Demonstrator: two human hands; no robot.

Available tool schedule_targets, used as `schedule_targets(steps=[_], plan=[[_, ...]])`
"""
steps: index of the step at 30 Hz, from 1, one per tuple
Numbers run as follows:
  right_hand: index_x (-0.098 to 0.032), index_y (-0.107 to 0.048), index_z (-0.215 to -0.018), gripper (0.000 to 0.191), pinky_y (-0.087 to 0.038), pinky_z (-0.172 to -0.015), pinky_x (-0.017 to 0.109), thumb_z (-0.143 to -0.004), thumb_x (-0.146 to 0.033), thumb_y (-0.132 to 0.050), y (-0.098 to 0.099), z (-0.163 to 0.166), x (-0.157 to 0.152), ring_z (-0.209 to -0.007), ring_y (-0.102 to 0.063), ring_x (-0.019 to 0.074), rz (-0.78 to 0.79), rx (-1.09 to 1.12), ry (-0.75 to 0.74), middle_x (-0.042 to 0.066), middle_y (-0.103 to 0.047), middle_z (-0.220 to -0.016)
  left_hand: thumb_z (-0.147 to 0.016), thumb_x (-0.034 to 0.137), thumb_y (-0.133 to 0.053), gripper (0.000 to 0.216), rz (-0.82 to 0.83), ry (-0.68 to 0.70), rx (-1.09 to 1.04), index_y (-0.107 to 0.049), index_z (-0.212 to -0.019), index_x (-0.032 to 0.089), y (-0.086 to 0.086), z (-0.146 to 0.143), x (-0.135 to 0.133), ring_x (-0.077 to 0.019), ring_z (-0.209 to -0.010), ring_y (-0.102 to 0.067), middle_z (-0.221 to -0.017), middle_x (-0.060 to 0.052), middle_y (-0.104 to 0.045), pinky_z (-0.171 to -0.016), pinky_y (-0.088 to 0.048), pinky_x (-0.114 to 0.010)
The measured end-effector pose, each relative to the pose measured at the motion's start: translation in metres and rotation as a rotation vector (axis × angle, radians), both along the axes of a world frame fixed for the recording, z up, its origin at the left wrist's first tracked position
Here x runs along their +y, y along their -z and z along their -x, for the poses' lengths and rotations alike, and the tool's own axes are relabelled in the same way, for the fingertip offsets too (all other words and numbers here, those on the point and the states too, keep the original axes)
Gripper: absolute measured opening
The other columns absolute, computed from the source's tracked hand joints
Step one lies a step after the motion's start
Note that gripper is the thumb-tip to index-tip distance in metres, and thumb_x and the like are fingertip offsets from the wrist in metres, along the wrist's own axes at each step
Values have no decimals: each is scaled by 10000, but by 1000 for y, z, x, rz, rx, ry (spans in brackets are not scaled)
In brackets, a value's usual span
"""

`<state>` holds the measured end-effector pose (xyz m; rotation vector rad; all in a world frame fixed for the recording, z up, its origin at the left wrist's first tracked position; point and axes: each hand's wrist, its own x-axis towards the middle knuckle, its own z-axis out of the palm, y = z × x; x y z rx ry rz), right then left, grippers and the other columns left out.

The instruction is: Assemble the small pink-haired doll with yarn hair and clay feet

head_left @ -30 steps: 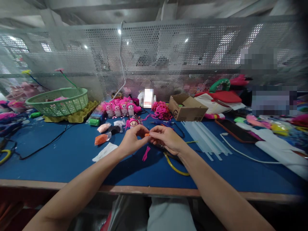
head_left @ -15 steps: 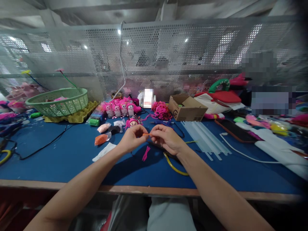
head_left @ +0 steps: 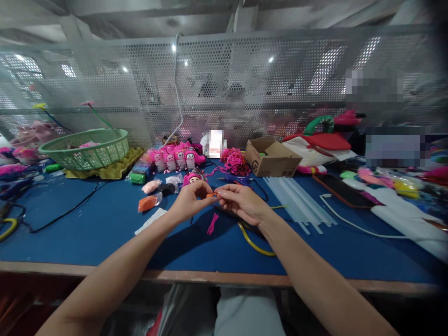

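Note:
A small piece of orange clay (head_left: 212, 195) is pinched between my two hands above the blue table. The fingertips of my left hand (head_left: 192, 200) close on its left part. My right hand (head_left: 244, 203) holds the other end between thumb and fingers, which partly cover it. Just beyond my left hand lies a pink doll head (head_left: 192, 178) with a painted face. Below the hands is a small bundle of pink cord (head_left: 212, 224). Packets of orange clay (head_left: 147, 203), peach clay (head_left: 151, 187) and black clay (head_left: 168, 187) lie to the left.
Several pink dolls (head_left: 175, 159) stand at the back, beside pink yarn (head_left: 234, 161) and a cardboard box (head_left: 273, 158). A green basket (head_left: 86, 151) is at left. Translucent glue sticks (head_left: 297, 198) and a phone (head_left: 343, 190) lie right. Yellow-handled pliers (head_left: 254, 242) sit below my right hand.
My right fingers have shifted slightly left and up over the orange clay, closer to my left fingertips. The things on the table stay in place.

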<state>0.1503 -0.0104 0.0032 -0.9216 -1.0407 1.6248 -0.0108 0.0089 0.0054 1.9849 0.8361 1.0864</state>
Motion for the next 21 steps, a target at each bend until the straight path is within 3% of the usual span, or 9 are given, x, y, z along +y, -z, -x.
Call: schedule_targets(steps=[7, 11, 16, 21], plan=[[-127, -626, -697, 160, -362, -446, 152, -596, -224, -703, -2, 0, -2, -449, -492, 38, -2, -179, 7, -19, -574, -513, -676, 321, -624, 214, -191, -60, 146, -511, -677, 139, -3, 2, -2, -82, -569, -458, -625, 16, -500, -543, -383, -205], [-132, -591, -634, 202, -325, -413, 151, -587, -287, -712, -2, -1, -3, -422, -452, 31, -49, -237, -20, -41, -528, -476, -695, 267, -613, 155, -289, -51, 182, -560, -783, 150, -2, 3, 0, -89, -597, -471, -657, 9, -519, -562, -389, -204], [-136, -560, -602, 261, -329, -410, 154, -624, -365, -683, -1, -3, -2, -435, -452, 37, -74, -218, -63, -37, -515, -492, -722, 275, -594, 118, -379, -33, 229, -603, -728, 158, -2, 4, 1, -97, -610, -466, -665, -10, -523, -571, -385, -208], [-127, -587, -666, 173, -400, -483, 167, -697, -292, -631, -7, -5, -4, -504, -505, 50, 21, -146, -158, -2, -564, -588, -695, 289, -625, 138, -396, -49, 225, -597, -714, 155, -3, 4, 0, -98, -598, -458, -647, -5, -524, -561, -375, -209]])
